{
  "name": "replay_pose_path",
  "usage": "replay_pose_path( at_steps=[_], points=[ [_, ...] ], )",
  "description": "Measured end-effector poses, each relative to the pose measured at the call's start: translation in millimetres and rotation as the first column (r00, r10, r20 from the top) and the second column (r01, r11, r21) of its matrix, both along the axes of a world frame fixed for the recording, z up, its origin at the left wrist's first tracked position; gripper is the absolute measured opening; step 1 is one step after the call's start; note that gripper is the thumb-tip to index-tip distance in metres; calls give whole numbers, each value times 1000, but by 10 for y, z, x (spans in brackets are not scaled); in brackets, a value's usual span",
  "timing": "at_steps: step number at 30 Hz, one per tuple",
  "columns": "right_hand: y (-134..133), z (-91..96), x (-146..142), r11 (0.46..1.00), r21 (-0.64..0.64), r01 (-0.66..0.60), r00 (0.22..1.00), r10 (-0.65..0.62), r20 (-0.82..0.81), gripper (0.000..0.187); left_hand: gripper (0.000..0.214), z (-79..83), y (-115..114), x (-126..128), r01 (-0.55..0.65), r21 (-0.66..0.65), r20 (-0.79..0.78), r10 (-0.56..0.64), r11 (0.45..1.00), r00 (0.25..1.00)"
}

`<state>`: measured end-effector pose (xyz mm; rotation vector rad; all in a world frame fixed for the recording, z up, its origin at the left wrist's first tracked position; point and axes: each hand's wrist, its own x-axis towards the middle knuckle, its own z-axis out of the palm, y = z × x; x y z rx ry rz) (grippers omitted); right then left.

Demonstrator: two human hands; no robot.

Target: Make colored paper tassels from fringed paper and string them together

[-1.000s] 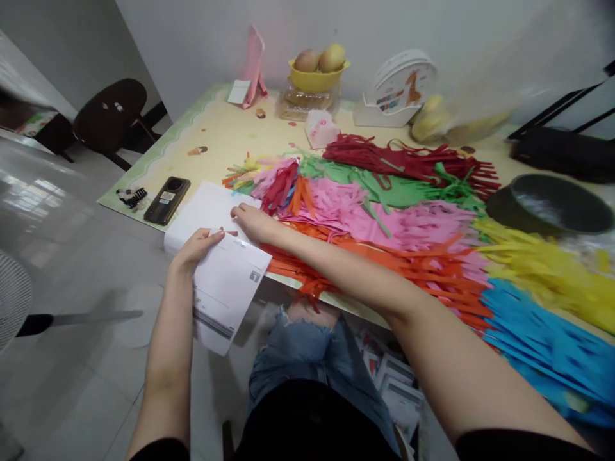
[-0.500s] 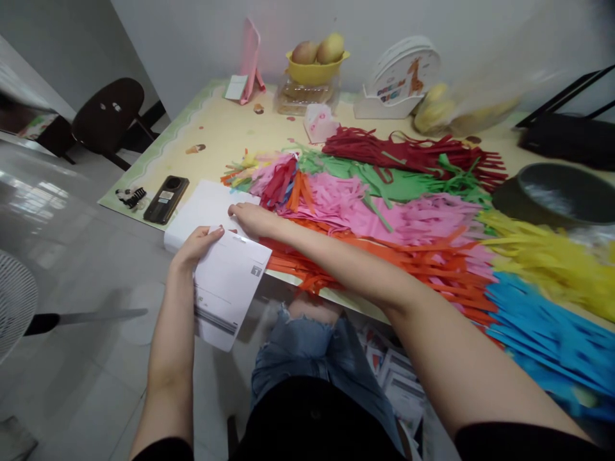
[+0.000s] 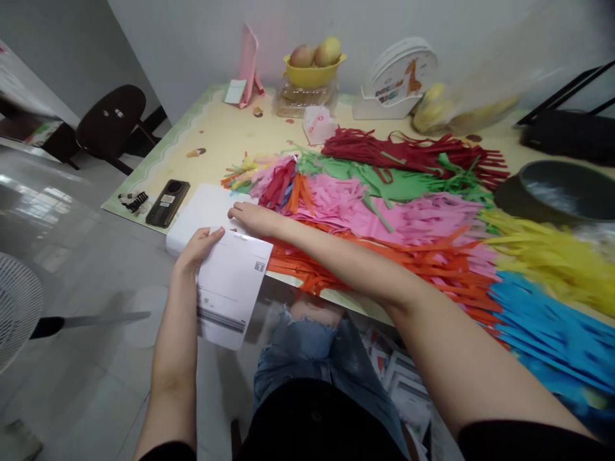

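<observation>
My left hand [image 3: 198, 248] grips the edge of a white printed sheet [image 3: 229, 288] that hangs off the table's near edge. My right hand [image 3: 254, 218] lies flat, fingers stretched out, on a stack of white paper [image 3: 204, 211] at the table's front left corner. Heaps of cut paper strips lie just right of that hand: pink [image 3: 365, 214], orange [image 3: 398, 259], green [image 3: 384, 179], dark red [image 3: 408, 153], yellow [image 3: 552, 266] and blue [image 3: 552, 326].
A black phone [image 3: 168, 202] and a small hair clip [image 3: 132, 201] lie left of the paper stack. At the back stand a yellow bowl of fruit [image 3: 314, 70], a pink stand [image 3: 250, 64] and a round giraffe box [image 3: 398, 80]. A dark bowl [image 3: 557, 192] sits far right. A dark chair [image 3: 113, 121] stands beyond.
The view shifted slightly. The printed sheet in my left hand has turned a little more upright; my right hand stays on the paper stack.
</observation>
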<state>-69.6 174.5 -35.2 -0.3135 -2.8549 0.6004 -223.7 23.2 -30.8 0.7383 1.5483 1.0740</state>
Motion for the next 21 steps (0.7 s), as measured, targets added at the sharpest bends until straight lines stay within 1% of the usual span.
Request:
replay_pose_path(
  at_steps=[2,3,4,5,6,7,8,10,12,14,16,17,18,20,21],
  points=[
    [88,47,39,998,-12,60,996,-61,-63,36,70,-22,45,-20,-33,18,-5,33,999,999],
    [148,86,75,992,-40,118,984,-123,-129,39,67,-35,86,-46,-55,28,-11,55,998,998],
    [215,132,123,979,-93,184,956,-200,-216,40,63,-47,143,-83,-79,37,-18,80,996,997],
    [283,185,181,955,-170,242,906,-286,-313,39,58,-56,216,-128,-106,45,-24,107,993,994],
    [347,241,247,923,-261,281,837,-369,-404,37,53,-60,305,-178,-133,52,-29,135,990,990],
    [403,296,320,889,-352,295,762,-440,-475,36,49,-57,408,-230,-159,58,-32,161,986,986],
    [447,349,398,859,-425,287,701,-491,-518,35,46,-47,522,-279,-183,64,-32,186,981,982],
    [489,435,561,824,-506,256,643,-536,-547,37,41,-4,761,-350,-221,79,-26,224,972,974],
    [476,493,732,796,-564,218,626,-558,-545,39,40,68,970,-367,-248,104,-12,251,963,968],
    [425,536,908,767,-616,180,623,-574,-532,40,40,165,1094,-324,-271,142,2,273,952,962],
    [343,589,1087,734,-663,145,617,-591,-519,39,37,282,1091,-218,-298,195,10,302,934,953],
    [287,628,1175,720,-683,126,611,-599,-518,40,36,345,1036,-140,-311,225,13,316,923,949],
    [216,678,1260,709,-697,106,603,-604,-522,41,36,409,947,-43,-326,261,14,334,908,942],
    [20,807,1410,701,-711,59,583,-602,-546,43,37,539,688,211,-345,365,-11,374,865,927],
    [-107,879,1472,701,-712,32,575,-596,-561,44,37,602,533,365,-347,435,-45,405,831,913]
  ],
)
